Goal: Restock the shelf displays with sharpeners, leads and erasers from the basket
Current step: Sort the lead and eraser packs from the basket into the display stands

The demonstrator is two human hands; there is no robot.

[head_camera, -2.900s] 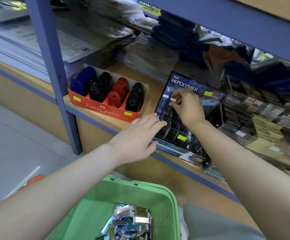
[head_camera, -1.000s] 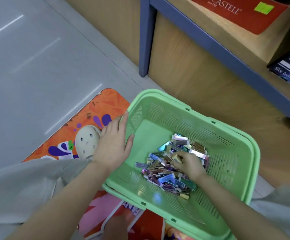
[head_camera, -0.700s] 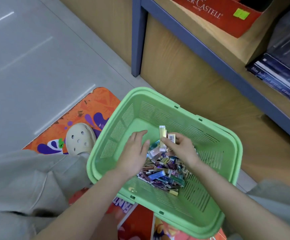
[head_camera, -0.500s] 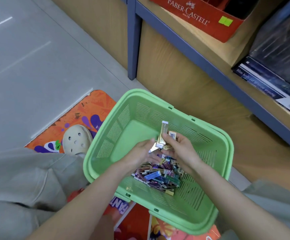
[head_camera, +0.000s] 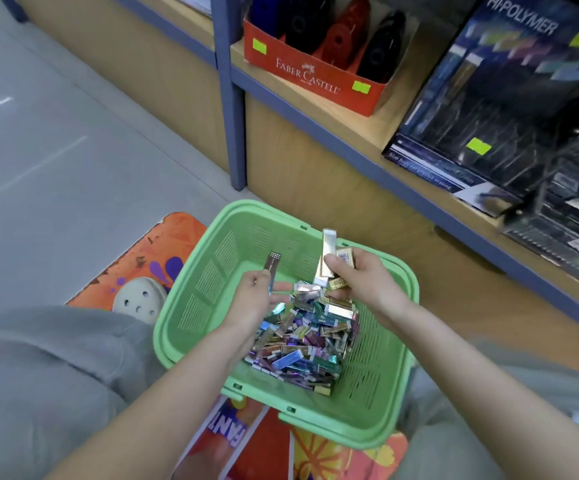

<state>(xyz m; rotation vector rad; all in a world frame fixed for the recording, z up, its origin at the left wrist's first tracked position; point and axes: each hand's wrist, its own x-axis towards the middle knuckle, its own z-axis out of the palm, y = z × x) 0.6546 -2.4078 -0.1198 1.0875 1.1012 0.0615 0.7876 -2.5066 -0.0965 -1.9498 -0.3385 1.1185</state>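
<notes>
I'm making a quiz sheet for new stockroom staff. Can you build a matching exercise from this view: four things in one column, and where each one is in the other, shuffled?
Things
1. basket
2. Faber-Castell box
3. Hi-Polymer display
4. single slim pack

Places
A. pinched in the left hand
B. on the shelf, just right of the blue post
C. on the floor mat, between the knees
D. on the shelf, right of the red box

Pairs: 1-C, 2-B, 3-D, 4-A

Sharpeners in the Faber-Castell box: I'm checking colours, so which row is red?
The red row, third from the left in the Faber-Castell box. The row at its left and the rightmost row are black; the leftmost row is blue.
</notes>
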